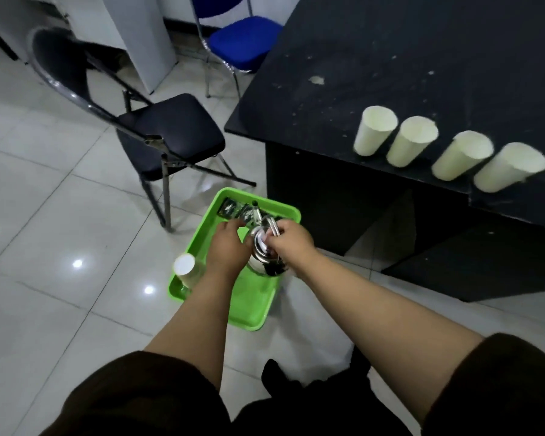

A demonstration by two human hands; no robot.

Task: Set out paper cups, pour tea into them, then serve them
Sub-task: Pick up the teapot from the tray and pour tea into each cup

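Gripping the steel teapot (263, 247) handle, right hand (291, 239), left hand (228, 243) pinching something unclear beside it, green tray (252, 313)

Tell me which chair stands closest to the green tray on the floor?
The black folding chair: its legs end right beside the green plastic tray, while the blue padded chair stands farther back, past the black table's corner.

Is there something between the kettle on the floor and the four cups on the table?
Nothing visible blocks it. The kettle sits in the green tray on the floor, both hands on it; the cups stand along the table's near edge, above and right.
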